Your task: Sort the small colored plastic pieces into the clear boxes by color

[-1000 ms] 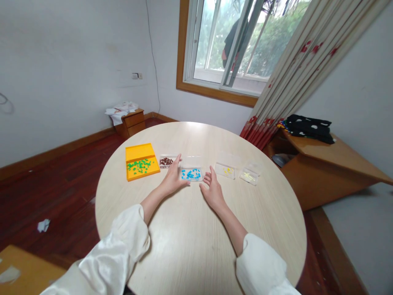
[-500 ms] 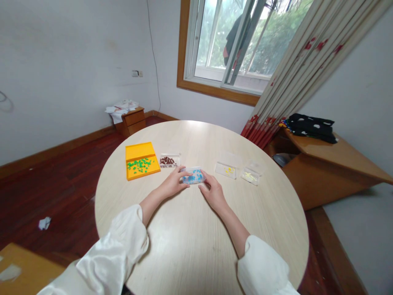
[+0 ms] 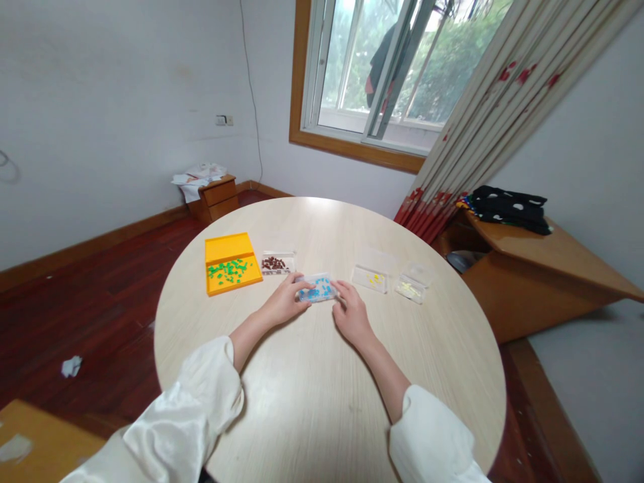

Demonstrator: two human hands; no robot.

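Centrally on the round table [image 3: 312,376], the left hand [image 3: 285,300] grasps the clear case of blue pieces [image 3: 316,288]; the right hand [image 3: 351,310] touches its right end, grip unclear.

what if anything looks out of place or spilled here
A white scrap lies on the floor, odd because it looks like dropped litter. No spill shows on the table.

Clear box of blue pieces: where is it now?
In the head view, the clear box of blue pieces is between the left hand and the right hand, right of the brown pieces.
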